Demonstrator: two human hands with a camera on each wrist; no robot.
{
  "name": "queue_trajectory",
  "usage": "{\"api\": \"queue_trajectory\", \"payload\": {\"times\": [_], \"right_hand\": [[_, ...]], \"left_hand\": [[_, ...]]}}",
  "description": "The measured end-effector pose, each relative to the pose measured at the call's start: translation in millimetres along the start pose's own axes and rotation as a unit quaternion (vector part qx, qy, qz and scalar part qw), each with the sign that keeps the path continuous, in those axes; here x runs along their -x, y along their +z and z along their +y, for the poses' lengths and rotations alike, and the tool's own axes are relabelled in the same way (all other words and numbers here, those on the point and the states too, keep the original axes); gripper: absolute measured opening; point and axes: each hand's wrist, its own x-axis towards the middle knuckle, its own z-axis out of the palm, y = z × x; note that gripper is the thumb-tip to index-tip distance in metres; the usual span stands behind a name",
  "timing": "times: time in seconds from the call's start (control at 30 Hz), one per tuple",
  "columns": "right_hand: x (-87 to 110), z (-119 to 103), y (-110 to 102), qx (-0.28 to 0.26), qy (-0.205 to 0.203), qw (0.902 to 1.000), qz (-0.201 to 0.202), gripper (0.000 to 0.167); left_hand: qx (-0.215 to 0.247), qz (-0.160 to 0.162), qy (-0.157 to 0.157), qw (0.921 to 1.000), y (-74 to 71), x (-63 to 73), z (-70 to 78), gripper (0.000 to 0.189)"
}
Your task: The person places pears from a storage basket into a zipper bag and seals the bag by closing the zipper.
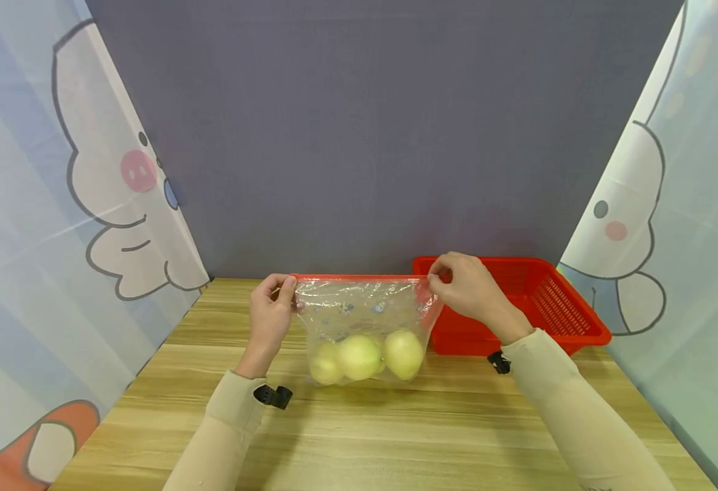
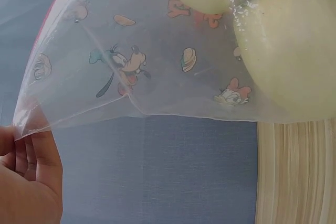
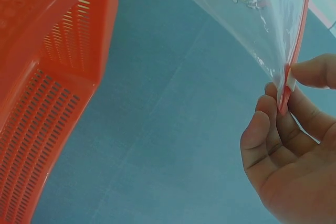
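A clear zip bag (image 1: 359, 310) printed with small cartoon figures hangs upright between the two hands, its red zip strip along the top. Three round, pale yellow-green fruits (image 1: 361, 356) lie at the bottom of the bag; their exact kind is hard to tell. The left hand (image 1: 273, 307) pinches the bag's top left corner between thumb and fingers. At the opposite corner the right hand (image 1: 470, 288) pinches the end of the zip strip, where a small white slider (image 3: 291, 79) shows under the thumb in the right wrist view.
A red slotted plastic basket (image 1: 518, 341) stands at the back right, partly behind the right hand. Below is a wood-grain table (image 1: 359, 436), with a dark grey panel (image 1: 359, 136) behind it. Cartoon-printed curtains (image 1: 21, 225) flank both sides.
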Motion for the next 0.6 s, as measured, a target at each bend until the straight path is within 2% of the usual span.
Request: {"api": "queue_trajectory", "payload": {"times": [0.37,0.6], "right_hand": [[2.1,7.2,-2.1,-0.001,0.0,1.0,0.005,0.014],[1.6,7.8,-1.5,-0.008,0.0,0.9999,-0.008,0.012]], "left_hand": [[-0.012,-0.007,-0.008,0.9999,-0.6,-2.3,-1.5,0.025],[-0.019,-0.004,0.003,0.9998,-0.7,-1.3,-1.9,0.026]]}}
